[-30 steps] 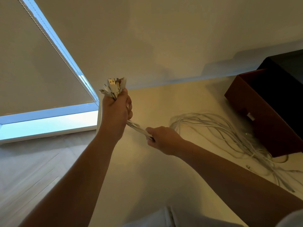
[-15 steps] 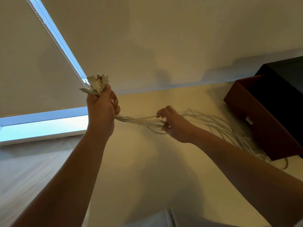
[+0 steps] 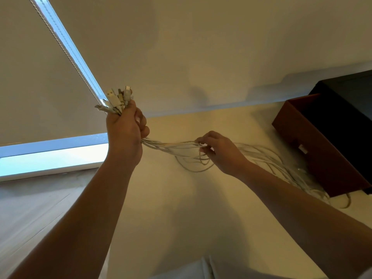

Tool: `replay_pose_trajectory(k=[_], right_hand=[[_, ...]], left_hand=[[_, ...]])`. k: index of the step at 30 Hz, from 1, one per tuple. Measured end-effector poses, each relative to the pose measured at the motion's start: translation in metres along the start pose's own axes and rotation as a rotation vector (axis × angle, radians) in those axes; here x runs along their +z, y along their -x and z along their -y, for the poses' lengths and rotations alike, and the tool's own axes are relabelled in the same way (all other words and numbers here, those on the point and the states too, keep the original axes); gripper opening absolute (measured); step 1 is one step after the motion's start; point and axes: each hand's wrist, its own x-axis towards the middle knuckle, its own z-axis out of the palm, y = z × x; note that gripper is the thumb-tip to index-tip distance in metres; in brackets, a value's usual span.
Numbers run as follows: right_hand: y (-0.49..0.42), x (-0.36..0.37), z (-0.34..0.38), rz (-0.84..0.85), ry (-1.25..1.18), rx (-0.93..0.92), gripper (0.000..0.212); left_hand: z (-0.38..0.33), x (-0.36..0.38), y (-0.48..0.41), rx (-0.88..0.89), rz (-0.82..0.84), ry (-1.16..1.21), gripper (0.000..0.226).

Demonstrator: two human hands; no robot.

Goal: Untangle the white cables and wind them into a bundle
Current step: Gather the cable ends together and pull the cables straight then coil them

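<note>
The counter (image 3: 181,218) gives you open room in the middle and toward you. Its far edge meets the wall (image 3: 201,47), and its left edge drops to the floor (image 3: 30,214) below the window (image 3: 50,156). The box (image 3: 314,154) sits at the right, and the slack of the cables (image 3: 171,144) lies heaped against its near wall — that is your tight side.

From that heap the cables rise off the counter and pass through both hands. Your left hand (image 3: 125,127) is held high, its grip a fist round the gathered ends. Your right hand (image 3: 219,152) is lower and further right, its grip pinching the strands with curled fingers, and a few loops sag beneath it. The plugs (image 3: 116,99) fan out above the left fist.

By my reading you are combing the strands straight, with winding not yet begun. Next, slide the right grip along toward the heap, loosely — a snag will likely pull tight if forced. Draw toward the open middle, away from the box.
</note>
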Motion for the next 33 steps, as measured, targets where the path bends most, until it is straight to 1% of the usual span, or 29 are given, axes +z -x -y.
replay_pose_trajectory(k=[2, 3, 4, 6, 7, 8, 10, 13, 14, 15, 16, 18, 19, 20, 21, 23, 24, 25, 26, 28, 30, 32, 33], right_hand=[[0.001, 0.000, -0.006, 0.037, 0.118, 0.019, 0.016], [0.003, 0.000, -0.012, 0.112, 0.214, 0.046, 0.017], [0.006, 0.000, -0.018, 0.224, 0.311, 0.086, 0.021], [0.014, 0.000, -0.028, 0.437, 0.430, 0.169, 0.030], [0.019, 0.001, -0.033, 0.488, 0.459, 0.185, 0.032], [0.023, 0.002, -0.037, 0.495, 0.477, 0.187, 0.034], [0.028, 0.004, -0.040, 0.416, 0.522, 0.160, 0.032], [0.028, -0.001, -0.040, 0.144, 0.654, 0.084, 0.010], [0.027, -0.004, -0.040, 0.081, 0.678, 0.075, 0.007], [0.028, -0.007, -0.040, 0.091, 0.673, 0.081, 0.008], [0.027, -0.011, -0.038, 0.156, 0.613, 0.116, 0.011], [0.027, -0.014, -0.033, 0.370, 0.345, 0.299, 0.022], [0.028, -0.012, -0.031, 0.467, 0.250, 0.371, 0.025], [0.027, -0.009, -0.029, 0.478, 0.232, 0.355, 0.024], [0.026, -0.005, -0.027, 0.415, 0.256, 0.298, 0.019], [0.021, 0.003, -0.024, 0.175, 0.289, 0.156, 0.009], [0.016, 0.006, -0.021, 0.113, 0.273, 0.107, 0.007], [0.010, 0.009, -0.017, 0.105, 0.257, 0.076, 0.012], [0.004, 0.013, -0.013, 0.150, 0.254, 0.058, 0.019], [-0.005, 0.023, -0.008, 0.320, 0.266, 0.072, 0.030], [-0.011, 0.031, -0.009, 0.439, 0.280, 0.097, 0.029], [-0.014, 0.034, -0.011, 0.476, 0.211, 0.118, 0.023], [-0.015, 0.034, -0.011, 0.468, 0.167, 0.124, 0.021]], left_hand=[[-0.002, 0.001, 0.001, 0.003, 0.000, 0.004, 0.027], [-0.004, 0.002, 0.001, 0.008, -0.001, 0.009, 0.027], [-0.006, 0.001, 0.001, 0.015, -0.002, 0.014, 0.026], [-0.009, 0.000, 0.000, 0.033, 0.001, 0.020, 0.025], [-0.010, 0.000, -0.001, 0.040, 0.004, 0.023, 0.025], [-0.011, -0.001, -0.001, 0.043, 0.004, 0.023, 0.025], [-0.011, -0.002, -0.001, 0.046, -0.004, 0.011, 0.025], [-0.009, -0.003, -0.001, 0.049, -0.018, -0.011, 0.027], [-0.009, -0.003, -0.001, 0.051, -0.023, -0.011, 0.026], [-0.009, -0.004, -0.002, 0.054, -0.025, -0.008, 0.026], [-0.010, -0.004, -0.002, 0.056, -0.025, -0.005, 0.025], [-0.010, -0.004, -0.003, 0.056, -0.024, 0.001, 0.024], [-0.010, -0.004, -0.003, 0.056, -0.024, 0.003, 0.024], [-0.010, -0.004, -0.003, 0.058, -0.021, 0.002, 0.025], [-0.009, -0.003, -0.002, 0.060, -0.017, 0.000, 0.025], [-0.009, -0.002, -0.001, 0.061, -0.016, 0.000, 0.025], [-0.010, -0.002, -0.001, 0.059, -0.020, 0.001, 0.025], [-0.011, -0.002, -0.001, 0.056, -0.024, 0.002, 0.025], [-0.012, -0.001, 0.000, 0.053, -0.026, 0.003, 0.024], [-0.013, -0.001, 0.000, 0.052, -0.027, 0.008, 0.024], [-0.015, -0.001, 0.001, 0.059, -0.025, 0.008, 0.025], [-0.017, -0.003, 0.001, 0.066, -0.024, -0.003, 0.025], [-0.018, -0.005, 0.001, 0.068, -0.024, -0.008, 0.026]])
